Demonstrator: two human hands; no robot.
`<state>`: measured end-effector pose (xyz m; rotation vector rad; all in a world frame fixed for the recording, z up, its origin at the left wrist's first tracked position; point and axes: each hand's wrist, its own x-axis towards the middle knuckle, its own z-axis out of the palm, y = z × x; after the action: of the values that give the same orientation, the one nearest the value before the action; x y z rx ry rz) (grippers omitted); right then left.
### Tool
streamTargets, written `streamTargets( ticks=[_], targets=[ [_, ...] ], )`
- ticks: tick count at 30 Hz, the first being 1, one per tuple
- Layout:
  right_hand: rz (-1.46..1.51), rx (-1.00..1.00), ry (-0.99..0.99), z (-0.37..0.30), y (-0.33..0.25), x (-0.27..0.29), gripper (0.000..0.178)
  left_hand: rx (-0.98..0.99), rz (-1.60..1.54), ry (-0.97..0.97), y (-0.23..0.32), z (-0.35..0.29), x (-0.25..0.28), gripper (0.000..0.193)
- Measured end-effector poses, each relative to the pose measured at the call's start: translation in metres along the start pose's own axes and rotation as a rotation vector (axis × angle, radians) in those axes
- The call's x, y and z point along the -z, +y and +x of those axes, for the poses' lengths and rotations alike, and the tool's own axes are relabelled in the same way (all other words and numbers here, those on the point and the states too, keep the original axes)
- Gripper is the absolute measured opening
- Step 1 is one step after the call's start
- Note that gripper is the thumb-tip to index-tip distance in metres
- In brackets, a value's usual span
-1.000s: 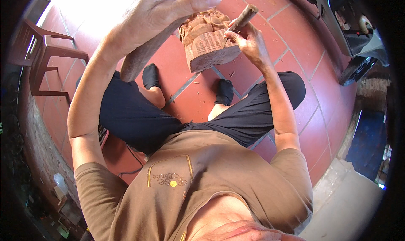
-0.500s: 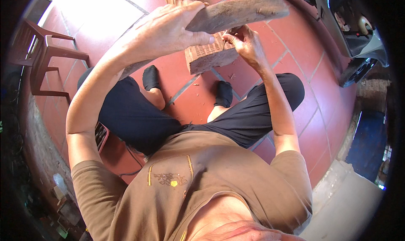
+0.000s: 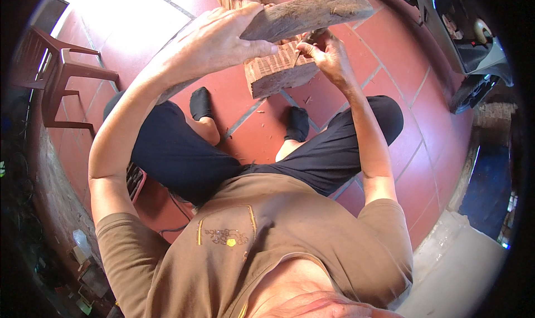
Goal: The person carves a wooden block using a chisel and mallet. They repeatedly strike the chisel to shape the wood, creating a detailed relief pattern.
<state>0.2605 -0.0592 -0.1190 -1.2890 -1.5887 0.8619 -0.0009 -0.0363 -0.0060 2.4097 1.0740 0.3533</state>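
**Carving block, mallet and chisel, in use on floor**

Left hand [image 3: 214,39]: fingers wrapped around flat wooden mallet [image 3: 309,13], raised above for striking. Right hand [image 3: 329,53]: fingers pinching slim chisel [image 3: 300,52], tip against carved wooden block [image 3: 276,73] just below, standing on red tiled floor [image 3: 390,78] between socked feet for steadiness.

— Any packages, labels, signs or screens here?

— Hardly any. At the lower left edge of the frame a small clear plastic bottle [image 3: 81,241] stands among dim clutter; whether it bears a label I cannot tell.

— Anything on the clothing?

— The brown shirt [image 3: 262,251] carries a small printed emblem [image 3: 225,237] at lower centre, dark with a yellow spot, framed by thin yellow lines.

— Screens or signs?

— None that I can make out.
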Motion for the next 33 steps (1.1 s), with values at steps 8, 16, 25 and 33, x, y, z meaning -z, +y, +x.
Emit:
streamTargets(
  ticks=[8,16,25,33],
  targets=[
    [-0.024,-0.045,-0.036,0.005,0.009,0.000,0.023,0.112,-0.471,-0.015,0.044,-0.017,0.047,0.068],
    [-0.061,-0.012,-0.029,0.009,0.012,-0.003,0.025,0.012,-0.492,0.107,0.045,-0.018,0.045,0.066],
    [-0.057,0.053,0.002,0.007,-0.003,-0.010,0.028,-0.128,0.009,0.135,-0.017,0.008,0.002,0.068],
    [-0.119,0.091,0.000,0.007,-0.005,-0.008,0.033,0.042,-0.222,0.147,0.030,-0.006,0.045,0.074]
  ],
)
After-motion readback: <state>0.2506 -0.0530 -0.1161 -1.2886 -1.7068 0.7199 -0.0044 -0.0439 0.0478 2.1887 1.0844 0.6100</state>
